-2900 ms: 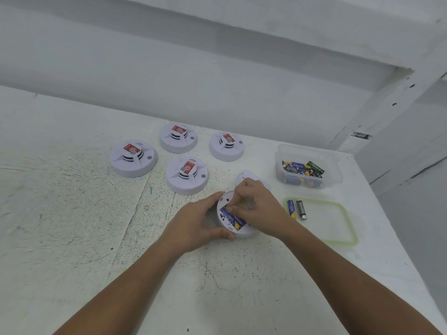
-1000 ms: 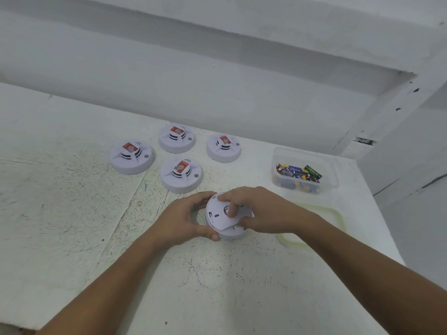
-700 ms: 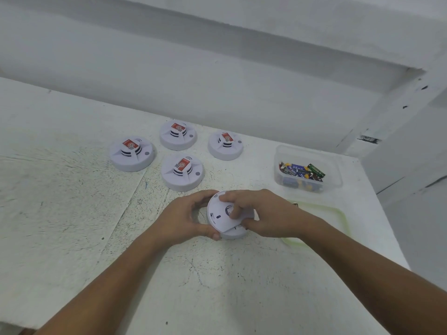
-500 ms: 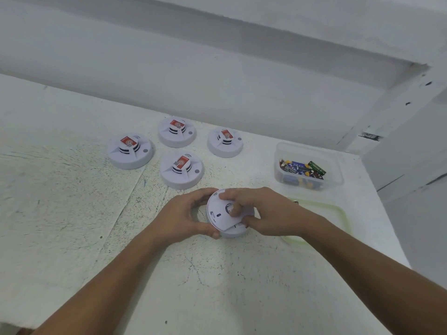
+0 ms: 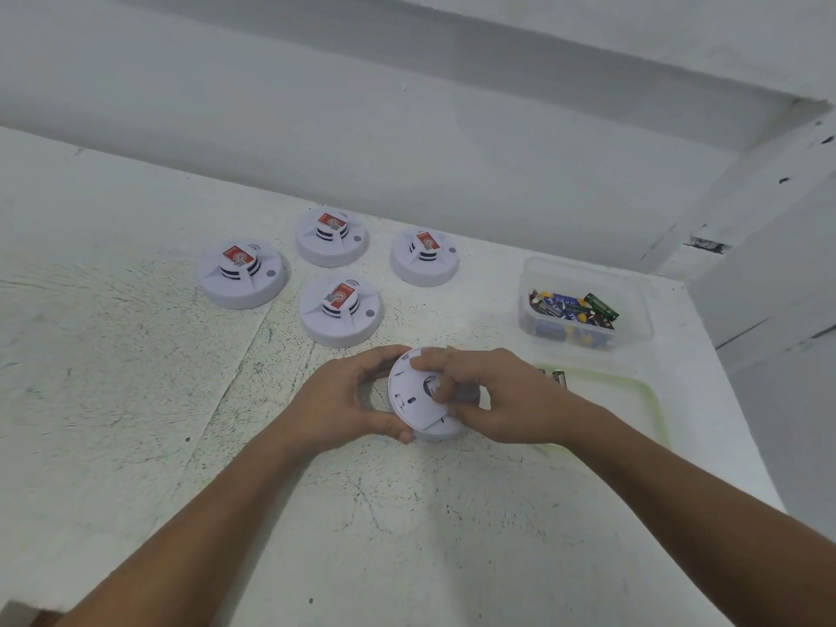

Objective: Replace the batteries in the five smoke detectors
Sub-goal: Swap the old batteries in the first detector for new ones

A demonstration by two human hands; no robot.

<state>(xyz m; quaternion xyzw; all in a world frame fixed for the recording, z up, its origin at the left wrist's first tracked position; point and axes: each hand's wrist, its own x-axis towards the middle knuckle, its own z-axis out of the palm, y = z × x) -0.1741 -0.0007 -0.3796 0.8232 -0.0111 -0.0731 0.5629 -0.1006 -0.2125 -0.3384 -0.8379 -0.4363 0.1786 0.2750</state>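
Observation:
A white smoke detector (image 5: pixel 418 407) lies upside down on the table, its back cover on and the batteries hidden. My left hand (image 5: pixel 344 400) grips its left rim. My right hand (image 5: pixel 493 395) holds its right side, with fingertips pressed on the cover. Several other white detectors with red labels stand upright behind: one (image 5: pixel 242 273) at far left, one (image 5: pixel 332 236) at the back, one (image 5: pixel 424 257) at back right, one (image 5: pixel 340 311) nearest my hands.
A clear plastic tub (image 5: pixel 633 305) of loose batteries stands at the right. In front of it lies a green-rimmed lid (image 5: pixel 642 400) with two batteries (image 5: pixel 558 376) partly behind my right hand. The table's right edge is close; a white wall runs behind.
Earlier the battery compartment was uncovered with my right fingers on a blue battery. The cover is now on the detector, and both hands have kept holding it with only slight shifts.

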